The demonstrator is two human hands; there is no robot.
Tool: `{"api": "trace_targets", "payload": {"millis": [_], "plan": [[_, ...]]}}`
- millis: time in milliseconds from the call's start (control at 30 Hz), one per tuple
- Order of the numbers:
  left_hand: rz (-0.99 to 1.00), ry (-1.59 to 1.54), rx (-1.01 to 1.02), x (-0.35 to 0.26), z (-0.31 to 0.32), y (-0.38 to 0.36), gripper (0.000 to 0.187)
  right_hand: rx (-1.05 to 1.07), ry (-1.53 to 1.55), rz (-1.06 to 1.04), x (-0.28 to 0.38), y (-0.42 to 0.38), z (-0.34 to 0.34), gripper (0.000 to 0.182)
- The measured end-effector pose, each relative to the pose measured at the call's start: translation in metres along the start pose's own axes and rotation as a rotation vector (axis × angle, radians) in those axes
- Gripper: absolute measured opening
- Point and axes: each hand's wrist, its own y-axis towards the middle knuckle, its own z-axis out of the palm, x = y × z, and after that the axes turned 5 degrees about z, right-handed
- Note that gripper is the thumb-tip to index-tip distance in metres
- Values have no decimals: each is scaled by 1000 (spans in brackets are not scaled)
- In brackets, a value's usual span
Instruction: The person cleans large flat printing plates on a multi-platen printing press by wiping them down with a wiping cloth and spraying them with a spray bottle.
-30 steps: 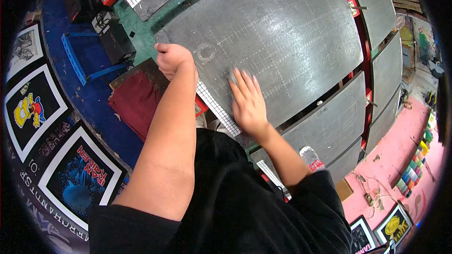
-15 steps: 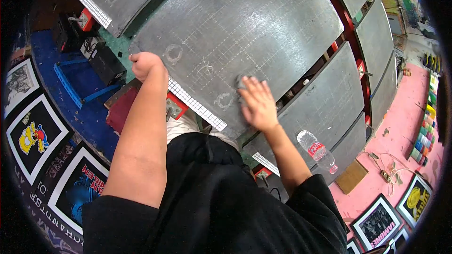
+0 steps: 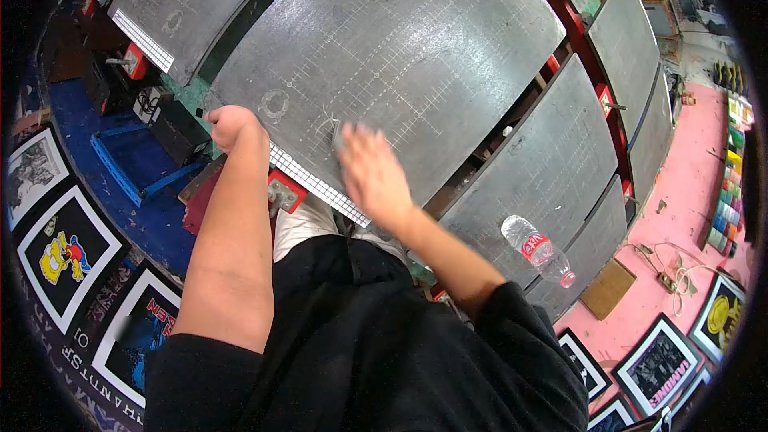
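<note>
A large dark grey printing platen (image 3: pixel 384 56) with white guide lines lies before me. My right hand (image 3: pixel 373 176), blurred by motion, presses a small grey wad (image 3: pixel 338 139) onto the platen near its front edge. Its fingers cover most of the wad, so its kind cannot be told. My left hand (image 3: pixel 234 126) is closed in a fist by the platen's left front corner. What it holds, if anything, is hidden; a small black bit (image 3: pixel 199 112) shows just beyond the fingers. A white gridded strip (image 3: pixel 318 185) runs along the front edge between my hands.
More grey platens (image 3: pixel 532 156) stand left and right, with gaps between them. A clear plastic bottle (image 3: pixel 538 251) with a red label lies on the right one. Red brackets (image 3: pixel 286 192) sit below the edges. Framed prints (image 3: pixel 68 252) line the floor beside a blue metal frame (image 3: pixel 132 164).
My right hand has slid left across the platen with the grey wad, towards the gridded strip. The left hand stays closed at the corner. The whole view has shifted slightly.
</note>
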Motion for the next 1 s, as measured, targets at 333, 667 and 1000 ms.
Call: {"api": "trace_targets", "payload": {"millis": [333, 667, 1000], "plan": [[2, 71, 23, -9, -12, -13, 72, -393, -257, 256, -152, 118, -66, 47], [18, 63, 60, -10, -18, -14, 73, 238, 58, -100, 3, -3, -9, 50], [68, 85, 104, -9, -22, -13, 73, -421, -242, 218, -173, 161, -67, 52]]}}
